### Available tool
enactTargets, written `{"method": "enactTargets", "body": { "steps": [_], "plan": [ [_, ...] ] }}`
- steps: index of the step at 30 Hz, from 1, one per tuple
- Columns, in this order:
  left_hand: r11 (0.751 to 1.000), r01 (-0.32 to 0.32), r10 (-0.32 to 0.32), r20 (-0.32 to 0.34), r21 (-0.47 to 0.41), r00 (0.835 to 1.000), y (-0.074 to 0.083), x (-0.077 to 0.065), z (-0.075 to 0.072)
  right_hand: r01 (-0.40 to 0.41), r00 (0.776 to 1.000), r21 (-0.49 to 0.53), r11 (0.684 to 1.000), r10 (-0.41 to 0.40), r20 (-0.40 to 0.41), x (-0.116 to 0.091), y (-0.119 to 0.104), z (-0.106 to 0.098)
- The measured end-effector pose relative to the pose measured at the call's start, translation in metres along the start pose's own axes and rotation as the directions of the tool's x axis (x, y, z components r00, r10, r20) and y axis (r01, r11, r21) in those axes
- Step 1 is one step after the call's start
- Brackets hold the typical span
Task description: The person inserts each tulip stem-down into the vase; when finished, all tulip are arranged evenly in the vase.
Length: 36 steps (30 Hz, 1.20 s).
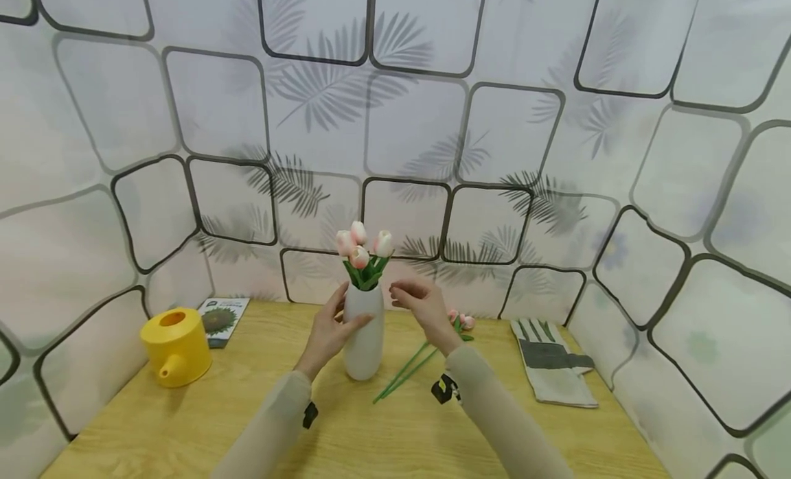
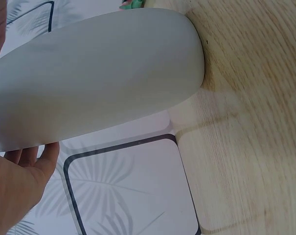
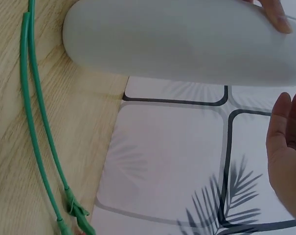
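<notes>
A white vase [image 1: 363, 345] stands upright on the wooden table, with several pink-and-white artificial tulips [image 1: 360, 257] in its mouth. My left hand [image 1: 330, 331] grips the vase's upper body, thumb across the front and fingers around the far side. In the left wrist view, those fingertips rest against the vase [image 2: 103, 73]. To the right of the vase's neck, my right hand [image 1: 426, 309] is raised with loosely bent fingers and nothing in it. The right wrist view shows a gap between this hand [image 3: 287, 156] and the vase.
Two loose tulips [image 1: 404, 375] lie on the table [image 1: 371, 438] beneath the right forearm. At the left are a yellow watering can [image 1: 179, 352] and a seed packet [image 1: 231, 313]. Gardening gloves [image 1: 553, 369] lie at the right. Patterned fabric [image 1: 414, 136] encloses the table's back and sides.
</notes>
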<state>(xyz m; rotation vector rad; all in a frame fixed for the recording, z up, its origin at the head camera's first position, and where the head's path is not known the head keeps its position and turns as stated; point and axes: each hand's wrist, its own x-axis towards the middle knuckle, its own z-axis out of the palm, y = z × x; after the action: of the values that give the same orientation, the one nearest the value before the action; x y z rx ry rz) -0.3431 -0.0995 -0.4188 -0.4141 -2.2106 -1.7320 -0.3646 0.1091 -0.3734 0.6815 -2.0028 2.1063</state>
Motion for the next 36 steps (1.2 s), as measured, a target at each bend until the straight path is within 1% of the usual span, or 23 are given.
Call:
{"method": "enactTargets", "body": {
  "steps": [5,8,11,16,24,27,31,36],
  "plan": [
    [1.000,0.022,-0.022,0.011,-0.003,1.000,-0.001,0.001,0.000,-0.052,0.997,-0.061,0.997,0.056,0.059,-0.007,0.012,-0.022],
    [1.000,0.024,-0.023,0.015,-0.008,1.000,-0.002,0.001,-0.001,-0.079,0.993,-0.096,0.992,0.087,0.080,-0.011,0.022,-0.034],
    [1.000,0.025,-0.025,0.011,-0.004,1.000,-0.002,0.001,-0.002,-0.110,0.990,-0.119,0.987,0.119,0.073,-0.015,0.031,-0.045],
    [1.000,0.021,-0.021,0.003,0.006,1.000,-0.001,0.000,-0.003,-0.142,0.987,-0.118,0.983,0.149,0.053,-0.023,0.044,-0.061],
    [1.000,0.000,0.001,0.016,-0.023,1.000,-0.002,0.001,-0.001,-0.187,0.981,-0.105,0.977,0.191,0.036,-0.034,0.062,-0.081],
    [1.000,0.004,-0.003,0.017,-0.028,1.000,-0.001,0.001,-0.001,-0.216,0.972,-0.140,0.966,0.227,0.066,-0.040,0.067,-0.088],
    [1.000,0.016,-0.016,0.018,-0.012,1.000,-0.001,0.000,-0.001,-0.261,0.952,-0.199,0.945,0.285,0.108,-0.047,0.075,-0.096],
    [1.000,0.023,-0.023,0.026,0.000,0.999,-0.002,0.002,-0.002,-0.315,0.931,-0.229,0.921,0.347,0.113,-0.050,0.083,-0.102]
  ]
}}
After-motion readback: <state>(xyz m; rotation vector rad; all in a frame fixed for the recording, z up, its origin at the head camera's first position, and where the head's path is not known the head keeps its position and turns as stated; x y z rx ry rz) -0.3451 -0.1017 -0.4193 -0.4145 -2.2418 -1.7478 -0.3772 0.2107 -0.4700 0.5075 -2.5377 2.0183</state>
